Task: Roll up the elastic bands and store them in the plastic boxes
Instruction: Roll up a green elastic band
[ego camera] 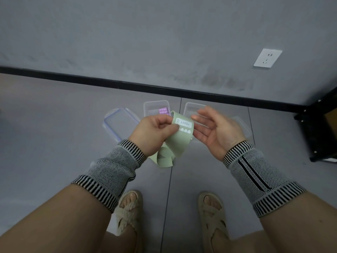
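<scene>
Left hand (155,132) pinching a pale green elastic band (179,136) printed "HEAVY", smooth flat strip drooping in loose folds; right hand (217,132) released, fingers spread beside it; clear plastic boxes (156,106) on grey floor

I face a grey wall (164,33) with a white socket (267,58) on my right, a black skirting board (127,84) below it, grey floor tiles (45,134) underfoot, black furniture (321,128) at the right.
</scene>
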`<state>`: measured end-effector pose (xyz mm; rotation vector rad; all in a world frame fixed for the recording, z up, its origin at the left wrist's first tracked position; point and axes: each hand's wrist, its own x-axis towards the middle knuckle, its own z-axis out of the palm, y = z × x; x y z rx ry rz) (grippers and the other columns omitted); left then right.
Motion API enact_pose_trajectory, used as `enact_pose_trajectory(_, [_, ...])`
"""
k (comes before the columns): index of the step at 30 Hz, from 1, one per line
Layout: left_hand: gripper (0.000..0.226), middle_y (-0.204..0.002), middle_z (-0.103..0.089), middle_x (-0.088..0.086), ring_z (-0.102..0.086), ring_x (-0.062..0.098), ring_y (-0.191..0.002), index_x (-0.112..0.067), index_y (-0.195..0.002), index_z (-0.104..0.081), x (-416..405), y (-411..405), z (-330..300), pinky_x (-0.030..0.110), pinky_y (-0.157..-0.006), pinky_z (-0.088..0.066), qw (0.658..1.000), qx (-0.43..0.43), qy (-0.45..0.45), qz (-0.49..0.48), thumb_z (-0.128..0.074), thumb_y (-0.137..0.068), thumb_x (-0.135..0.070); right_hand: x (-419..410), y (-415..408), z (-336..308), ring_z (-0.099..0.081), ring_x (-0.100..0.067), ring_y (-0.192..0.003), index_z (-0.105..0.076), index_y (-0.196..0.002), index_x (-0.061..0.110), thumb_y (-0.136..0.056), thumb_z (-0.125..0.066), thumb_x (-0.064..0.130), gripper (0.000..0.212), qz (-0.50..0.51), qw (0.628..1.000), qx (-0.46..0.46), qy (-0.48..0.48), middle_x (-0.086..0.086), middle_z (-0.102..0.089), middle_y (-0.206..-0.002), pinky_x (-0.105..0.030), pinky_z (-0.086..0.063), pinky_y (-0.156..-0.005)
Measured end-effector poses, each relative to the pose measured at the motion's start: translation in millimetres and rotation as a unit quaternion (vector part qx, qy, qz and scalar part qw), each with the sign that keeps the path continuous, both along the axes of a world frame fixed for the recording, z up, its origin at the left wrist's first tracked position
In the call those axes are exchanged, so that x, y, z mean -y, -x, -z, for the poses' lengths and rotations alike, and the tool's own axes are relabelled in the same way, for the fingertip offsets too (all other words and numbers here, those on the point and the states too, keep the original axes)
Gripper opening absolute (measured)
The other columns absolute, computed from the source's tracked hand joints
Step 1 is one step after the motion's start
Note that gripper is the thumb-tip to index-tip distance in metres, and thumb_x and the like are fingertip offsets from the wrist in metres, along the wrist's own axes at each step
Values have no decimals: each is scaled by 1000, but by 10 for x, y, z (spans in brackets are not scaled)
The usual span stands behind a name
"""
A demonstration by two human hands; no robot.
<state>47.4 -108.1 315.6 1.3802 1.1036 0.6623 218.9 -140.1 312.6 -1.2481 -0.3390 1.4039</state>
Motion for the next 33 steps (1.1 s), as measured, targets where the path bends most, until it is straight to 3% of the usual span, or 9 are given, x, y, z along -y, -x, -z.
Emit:
enact_pose_trajectory(4, [13,-87,-73,7,-68,20,-83,-19,-81,-70,1,-8,31,41,-88,-54,999,-29,-22,30,-63,-87,-9,22,27,2,-67,-20,-76,-62,-100,6,-87,-65,13,15,-54,998,28,3,-5,-69,-80,-32,-55,-75])
enact_pose_trajectory(8, [14,-91,-72,13,-67,30,-90,-22,-80,-70,10,7,89,42,-87,-54,993,-73,-46,79,-65,-86,-10,24,27,-1,-67,-16,-68,-64,-99,6,-86,-64,10,13,-87,996,27,12,-4,-69,-77,-28,-54,-61])
enact_pose_trajectory(11, [16,-85,-72,7,-68,20,-82,-23,-78,-68,10,20,102,31,-80,-56,989,-95,-59,97,-64,-87,-11,21,8,11,-67,-16,-71,-65,-99,3,-84,-64,3,15,-123,991,50,-1,-7,-69,-81,-28,-55,-62])
enact_pose_trajectory(13, [18,-80,-71,-1,-65,7,-74,-26,-76,-67,-1,24,105,21,-73,-55,987,-111,-61,100,-63,-88,-12,17,-7,26,-65,-20,-76,-67,-91,7,-82,-65,0,11,-132,986,101,-11,-7,-67,-80,-33,-53,-73])
enact_pose_trajectory(17, [19,-75,-70,-7,-63,3,-71,-28,-75,-67,-19,21,130,21,-73,-53,987,-116,-47,97,-63,-88,-16,29,-9,24,-63,-21,-78,-68,-80,14,-80,-70,3,11,-138,967,212,-30,-6,-67,-77,-41,-48,-79])
enact_pose_trajectory(21, [18,-64,-65,-16,-58,-6,-60,-30,-74,-66,-28,1,137,13,-62,-46,984,-136,-55,101,-63,-89,-22,45,-25,0,-66,-25,-78,-71,-77,14,-78,-71,4,10,-119,965,229,-48,-9,-70,-77,-50,-52,-87])
enact_pose_trajectory(25, [15,-81,-70,-10,-64,-1,-75,-24,-90,-66,5,-66,75,16,-73,-50,995,-36,-36,91,-57,-92,-11,54,-21,-19,-67,-28,-79,-73,-77,14,-80,-70,3,12,-123,966,219,-68,-14,-72,-81,-50,-54,-86])
enact_pose_trajectory(30, [18,-77,-69,-4,-63,9,-74,-21,-84,-66,17,-127,66,28,-77,-52,996,-31,-59,57,-55,-93,-10,69,-11,-5,-70,-17,-76,-73,-81,21,-81,-72,10,11,-121,941,300,-98,-5,-74,-79,-33,-59,-73])
enact_pose_trajectory(33, [19,-71,-66,-5,-60,9,-68,-23,-76,-64,-7,-119,81,27,-71,-51,995,-62,-84,6,-58,-92,-13,55,-33,-5,-63,-5,-63,-70,-80,20,-80,-74,14,7,-135,933,326,-73,5,-68,-69,-19,-51,-59])
